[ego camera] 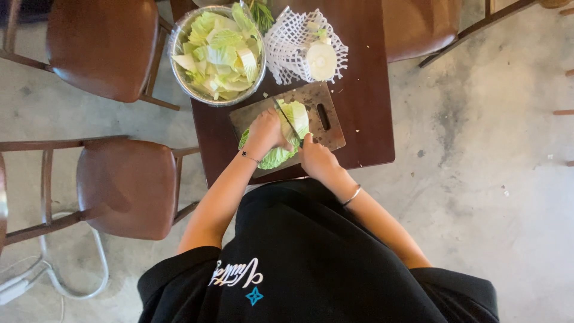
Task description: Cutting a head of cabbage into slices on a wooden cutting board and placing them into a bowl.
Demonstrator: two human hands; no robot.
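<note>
A piece of green cabbage (294, 119) lies on a brown cutting board (327, 134) at the near part of a dark wooden table (365, 113). My left hand (265, 133) presses down on the cabbage's left side. My right hand (317, 158) grips the handle of a knife (286, 118), whose blade runs across the cabbage toward the far left. A thin bracelet sits on each wrist.
A metal bowl (179, 81) full of cut cabbage pieces stands at the table's far left. Next to it a white net (287, 48) holds a pale round cabbage stump (321, 60). Brown chairs (128, 185) stand left and behind, with white tubing (78, 293) on the concrete floor.
</note>
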